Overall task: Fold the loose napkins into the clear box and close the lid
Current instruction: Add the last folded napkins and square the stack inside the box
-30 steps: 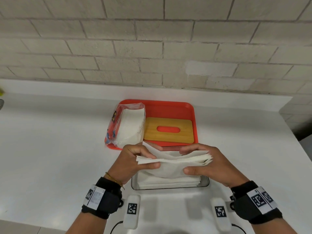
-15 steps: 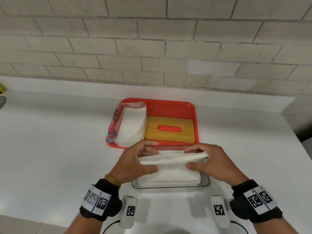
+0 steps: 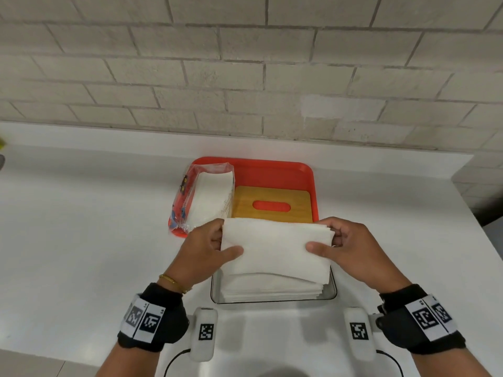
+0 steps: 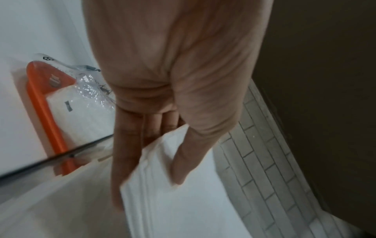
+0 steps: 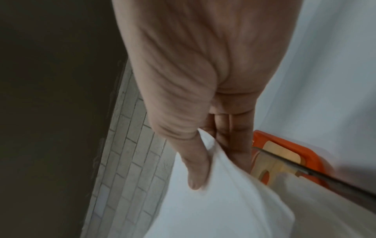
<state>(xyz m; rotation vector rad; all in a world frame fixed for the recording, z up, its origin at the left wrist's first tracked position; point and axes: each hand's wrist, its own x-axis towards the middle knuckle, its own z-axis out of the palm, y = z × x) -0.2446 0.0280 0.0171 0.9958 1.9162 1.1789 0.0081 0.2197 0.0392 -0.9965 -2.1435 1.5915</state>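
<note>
- I see both wrists in black bands with printed markers at the near edge of the white counter (image 3: 81,240); two small white marker blocks (image 3: 204,333) sit between them.
- Clear box (image 3: 332,291) sits just past those blocks, near the front edge, centre. A flat stack of napkins (image 3: 272,291) already lies inside it.
- Left hand (image 3: 202,254) is clamped on the left end of a folded napkin bundle (image 3: 275,248): thumb on top, fingers underneath. The left wrist view confirms it: thumb (image 4: 183,161) on the upper face, fingers (image 4: 122,153) below.
- Right hand (image 3: 351,248) pinches the right end of the same bundle, thumb on top, fingers curled behind the edge. The right wrist view shows the thumb (image 5: 195,169) pressing into the white paper.
- Bundle hangs over the box opening, tilted toward me; its lower edge meets or nearly meets the stack inside, contact I cannot tell.
- Wooden lid (image 3: 272,205) with an oval slot lies flat in the orange tray (image 3: 272,170), directly behind the box. Not on the box.
- Opened plastic napkin pack (image 3: 206,197) lies along the tray's left side, overhanging the rim, beside the lid.
- Tray sits toward the back edge of the counter, below a pale brick wall (image 3: 245,77).
</note>
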